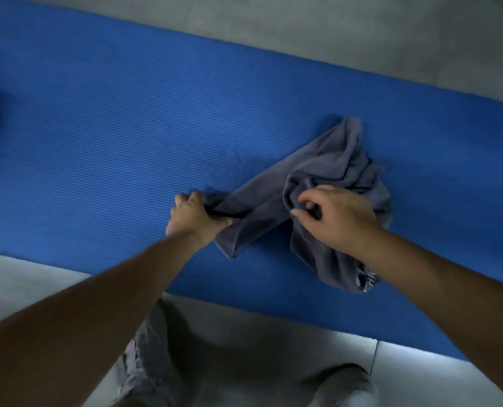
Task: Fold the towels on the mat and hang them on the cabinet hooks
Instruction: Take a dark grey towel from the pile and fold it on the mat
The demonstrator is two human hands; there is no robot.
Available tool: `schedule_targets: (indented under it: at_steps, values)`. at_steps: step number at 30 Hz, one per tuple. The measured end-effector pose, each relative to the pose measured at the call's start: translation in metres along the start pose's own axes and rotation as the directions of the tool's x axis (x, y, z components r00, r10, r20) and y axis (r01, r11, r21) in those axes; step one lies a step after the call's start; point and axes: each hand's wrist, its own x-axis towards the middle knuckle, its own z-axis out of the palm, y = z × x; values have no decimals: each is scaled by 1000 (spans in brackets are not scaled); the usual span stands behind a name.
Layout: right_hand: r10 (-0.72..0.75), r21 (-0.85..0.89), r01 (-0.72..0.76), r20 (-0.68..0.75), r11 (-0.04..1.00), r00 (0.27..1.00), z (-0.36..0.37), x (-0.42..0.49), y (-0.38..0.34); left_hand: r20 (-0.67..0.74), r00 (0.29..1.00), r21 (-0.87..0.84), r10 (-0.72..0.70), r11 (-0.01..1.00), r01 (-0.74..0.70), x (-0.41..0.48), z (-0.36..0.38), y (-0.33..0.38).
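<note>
Past my shorts [144,362], on the blue mat [112,121], my left grip [195,220] is clamped on a corner of the grey towel [329,160] and my right grip [336,220] pinches its bunched middle. An uneven pull could twist the heap, and it would fold crooked.

On the grey towel [326,168], the white print [365,279] is unreadable.
</note>
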Motion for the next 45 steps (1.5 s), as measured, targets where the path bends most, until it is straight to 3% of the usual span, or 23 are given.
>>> schedule_targets:
  at_steps: [3, 5, 7, 10, 13, 17, 22, 25, 28, 31, 35, 38, 42, 44, 45]
  values:
    - [-159, -65, 155, -61, 986, 985, -1, 38, -16, 58, 998, -106, 10, 994, -3, 12, -10, -6]
    - [-240, -104, 247, 72, 963, 968, 2, 65, -18, 129, 990, -149, 60, 988, -40, 18, -16, -6]
    - [-217, -75, 248, 284, 966, 934, 4, 88, -17, 196, 974, -206, 116, 976, -75, 20, -21, 0]
    - [-208, 59, 203, 422, 978, 882, 5, 105, -19, 290, 942, -556, 171, 831, 20, 14, -38, 10]
    - [-261, 274, 165, 363, 948, 895, -7, 109, -35, 336, 887, -773, 317, 630, 68, 4, -63, 19]
    - [-287, 544, 77, 313, 836, 905, -38, 120, -60, 285, 839, -791, 463, 608, -66, -13, -106, 35]
    - [-324, 508, 128, 318, 852, 891, -75, 112, -71, 229, 825, -870, 517, 488, -65, -22, -153, 37]
    - [-355, 428, 151, 450, 891, 819, -96, 106, -77, 224, 802, -852, 554, 510, -115, -27, -163, 22]
    - [-292, 146, 257, 600, 955, 745, -107, 103, -88, 396, 726, -762, 563, 642, -83, -37, -159, -1]
    - [-278, 51, 293, 504, 955, 818, -96, 93, -98, 595, 632, -618, 496, 786, -35, -46, -138, -17]
    - [-290, 71, 285, 380, 956, 879, -70, 82, -102, 612, 598, -624, 518, 781, -38, -43, -120, -35]
    - [-343, 170, 301, 348, 938, 873, -55, 87, -109, 519, 633, -742, 574, 670, 1, -42, -112, -54]
    - [-461, 447, 310, 281, 839, 842, -45, 94, -127, 341, 736, -902, 584, 425, 81, -43, -104, -69]
    - [-484, 565, 211, 390, 798, 783, -49, 94, -136, 349, 762, -929, 545, 308, 204, -40, -103, -74]
    - [-484, 611, 103, 501, 785, 718, -51, 93, -139, 339, 784, -936, 520, 267, 228, -40, -103, -76]
